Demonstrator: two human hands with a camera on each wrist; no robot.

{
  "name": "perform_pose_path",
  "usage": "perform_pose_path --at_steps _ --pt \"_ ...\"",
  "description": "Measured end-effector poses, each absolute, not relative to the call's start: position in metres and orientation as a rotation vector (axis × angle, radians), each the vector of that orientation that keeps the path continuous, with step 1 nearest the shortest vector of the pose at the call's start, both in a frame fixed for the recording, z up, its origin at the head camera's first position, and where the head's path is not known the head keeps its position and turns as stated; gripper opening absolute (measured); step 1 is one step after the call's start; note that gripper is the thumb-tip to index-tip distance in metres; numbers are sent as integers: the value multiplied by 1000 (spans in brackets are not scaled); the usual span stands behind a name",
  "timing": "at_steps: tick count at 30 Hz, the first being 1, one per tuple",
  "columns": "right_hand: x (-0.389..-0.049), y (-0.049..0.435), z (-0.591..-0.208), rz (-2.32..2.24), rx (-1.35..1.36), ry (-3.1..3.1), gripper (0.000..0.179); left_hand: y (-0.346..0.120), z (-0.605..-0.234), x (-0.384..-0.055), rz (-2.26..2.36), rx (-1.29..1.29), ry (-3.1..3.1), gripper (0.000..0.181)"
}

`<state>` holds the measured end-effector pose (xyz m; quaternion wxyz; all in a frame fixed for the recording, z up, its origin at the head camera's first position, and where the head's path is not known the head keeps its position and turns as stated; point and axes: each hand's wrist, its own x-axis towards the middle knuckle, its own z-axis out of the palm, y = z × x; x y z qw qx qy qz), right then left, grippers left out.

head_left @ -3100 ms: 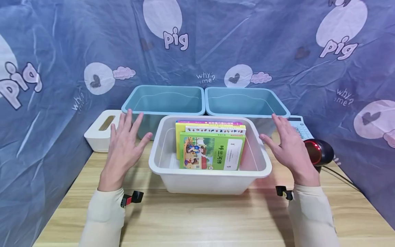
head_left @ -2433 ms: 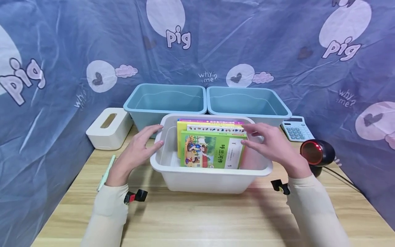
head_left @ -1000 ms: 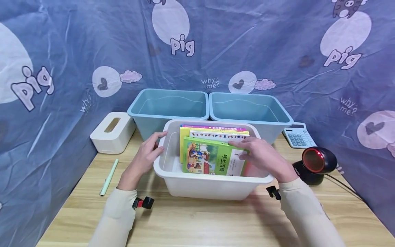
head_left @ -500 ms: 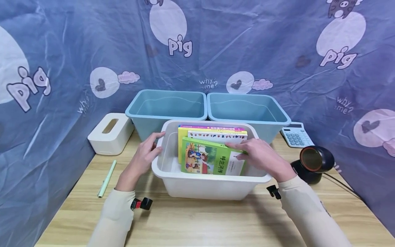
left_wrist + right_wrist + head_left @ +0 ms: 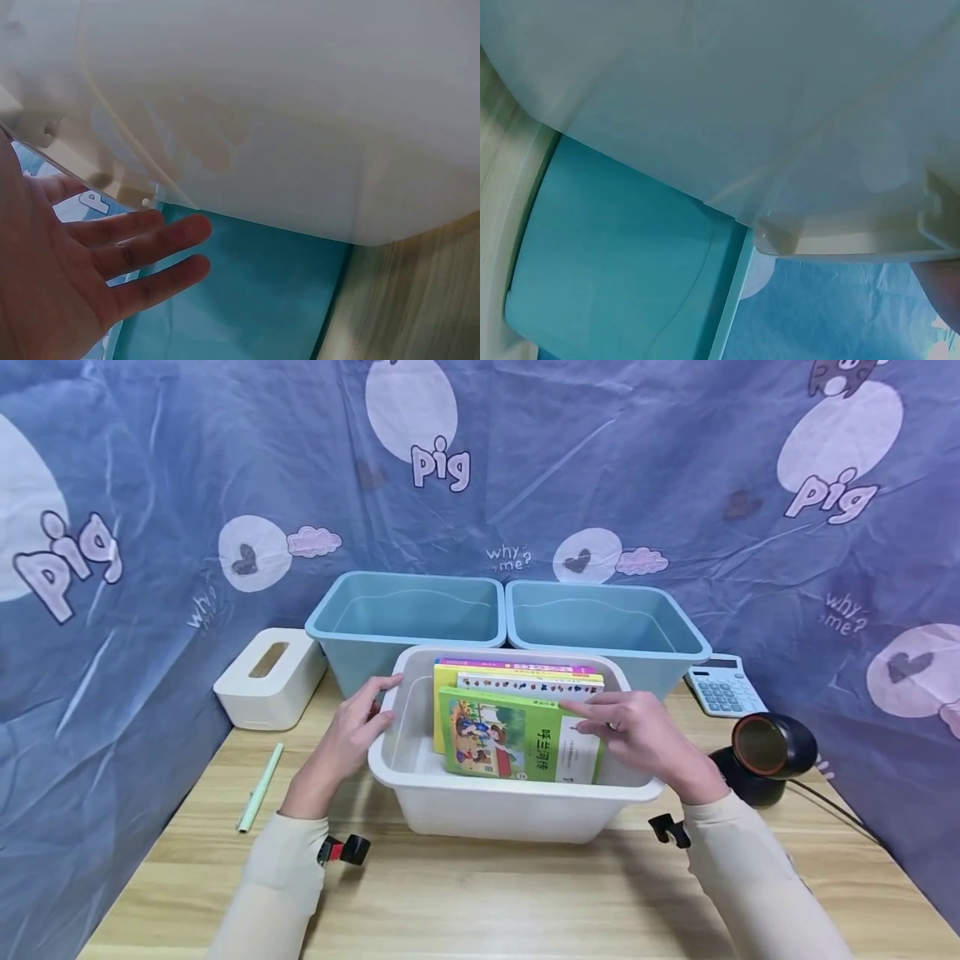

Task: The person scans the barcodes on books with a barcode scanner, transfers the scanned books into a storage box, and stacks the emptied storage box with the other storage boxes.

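Observation:
A white plastic bin (image 5: 495, 814) stands on the table with several books upright in it. Frontmost is a green picture-cover book (image 5: 521, 739), leaning slightly apart from the rest. My right hand (image 5: 645, 731) reaches over the bin's right end and pinches this book near its upper right corner. Behind it are a white-edged book (image 5: 532, 683), yellow ones and a purple-spined book (image 5: 510, 666). My left hand (image 5: 352, 731) touches the bin's left rim with index finger and thumb. In the left wrist view, its other fingers (image 5: 161, 289) extend loosely outside the bin wall.
Two teal bins (image 5: 405, 610) (image 5: 600, 614) stand side by side behind the white bin. At left are a white tissue box (image 5: 262, 693) and a pale green pen (image 5: 261, 789). At right sit a light blue calculator (image 5: 723, 689) and a black corded scanner-like device (image 5: 776, 747).
Both hands have come in from beside the white bin: the left onto its rim, the right onto the green book. That book now leans away from the others. The black device's red light is off.

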<state>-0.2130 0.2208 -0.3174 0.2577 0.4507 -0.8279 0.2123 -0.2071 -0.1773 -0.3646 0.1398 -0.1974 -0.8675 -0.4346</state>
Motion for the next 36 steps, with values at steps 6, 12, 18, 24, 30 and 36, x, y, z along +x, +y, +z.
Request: perform_pose_path --at_steps 6,12,18,24,30,36 --pt "-211 222 -314 719 1185 -2104 46 -175 -362 -207 -1257 -571 -2502 54" --pt "-206 225 -304 702 1105 -1874 23 -173 -361 -208 -1255 -590 -2501 52" --pt "-189 229 -284 865 965 -1733 23 -173 -364 -208 -1265 -577 -2502 53" --pt "-161 231 -252 969 743 -1620 23 -175 -363 -209 -1275 -569 -2496 54" --pt "-138 237 -236 1111 660 -1459 17 -176 -364 -209 -1284 -564 -2502 54" --pt "-110 263 -236 1228 485 -1485 25 -177 -364 -207 -1288 -554 -2518 54"
